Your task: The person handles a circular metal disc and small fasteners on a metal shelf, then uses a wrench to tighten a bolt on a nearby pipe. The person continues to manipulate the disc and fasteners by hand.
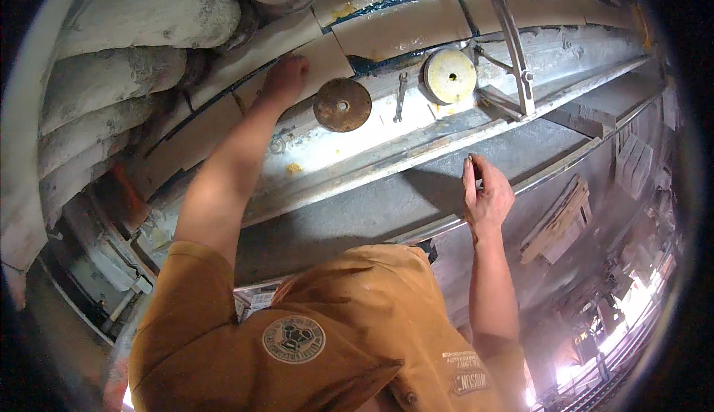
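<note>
My left hand reaches out to the far left and rests on or just above a beige slab. Its fingers are curled in, and whatever they might hold is hidden. Close by, to its right, a brown rusty disc with a centre hole lies on the pale metal ledge. My right hand is raised over the grey trough on the right, thumb and fingers brought together. Something small and dark seems to show at the fingertips, too small to name.
On the ledge lie a wrench and a round pale-yellow disc. An upright metal bracket crosses the slabs. Thick whitish rollers crowd the upper left. Wooden pieces lie below at right.
</note>
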Demonstrator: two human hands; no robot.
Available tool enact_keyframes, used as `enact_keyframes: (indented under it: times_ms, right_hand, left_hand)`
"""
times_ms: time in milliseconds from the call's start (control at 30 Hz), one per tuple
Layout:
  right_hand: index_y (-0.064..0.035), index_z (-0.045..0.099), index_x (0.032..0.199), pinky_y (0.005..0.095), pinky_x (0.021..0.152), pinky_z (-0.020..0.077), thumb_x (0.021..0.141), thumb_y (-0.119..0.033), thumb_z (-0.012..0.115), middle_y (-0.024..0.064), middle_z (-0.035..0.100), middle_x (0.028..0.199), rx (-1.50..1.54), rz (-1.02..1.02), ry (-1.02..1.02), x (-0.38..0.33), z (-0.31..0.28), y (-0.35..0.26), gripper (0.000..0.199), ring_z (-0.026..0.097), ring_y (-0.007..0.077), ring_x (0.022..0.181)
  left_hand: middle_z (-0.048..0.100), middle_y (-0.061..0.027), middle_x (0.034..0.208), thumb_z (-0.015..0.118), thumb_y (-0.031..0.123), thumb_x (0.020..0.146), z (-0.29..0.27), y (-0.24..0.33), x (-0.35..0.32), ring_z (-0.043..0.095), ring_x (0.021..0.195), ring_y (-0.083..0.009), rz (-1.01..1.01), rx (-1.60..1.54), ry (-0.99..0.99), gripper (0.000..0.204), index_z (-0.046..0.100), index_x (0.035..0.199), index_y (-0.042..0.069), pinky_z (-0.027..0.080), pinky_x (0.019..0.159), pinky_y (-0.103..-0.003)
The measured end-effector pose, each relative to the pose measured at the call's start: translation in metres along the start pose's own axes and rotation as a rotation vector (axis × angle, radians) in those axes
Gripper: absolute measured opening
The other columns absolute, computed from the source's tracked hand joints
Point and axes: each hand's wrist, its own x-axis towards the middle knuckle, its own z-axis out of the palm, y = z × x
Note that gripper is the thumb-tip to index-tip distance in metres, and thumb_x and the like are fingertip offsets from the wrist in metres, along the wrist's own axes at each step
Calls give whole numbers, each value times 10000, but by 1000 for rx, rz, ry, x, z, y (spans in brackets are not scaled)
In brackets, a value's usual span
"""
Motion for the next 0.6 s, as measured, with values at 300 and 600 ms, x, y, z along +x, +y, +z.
enact_keyframes:
  times_ms: [300,600]
  right_hand:
    - [-99,672,899,334,599,498,807,-171,694,71,647,728,-18,-44,11,0,1,4,119,632,236,657]
    - [-93,666,884,335,603,498,807,-154,693,73,647,733,4,-56,16,2,0,1,102,631,238,665]
  left_hand:
    - [644,-159,868,601,102,789,-33,21,-7,623,812,-311,-220,-390,-54,109,625,876,41,487,718,-401]
    - [656,-168,862,625,118,780,-20,2,-17,633,842,-341,-76,-94,-127,129,624,899,66,497,733,-423]
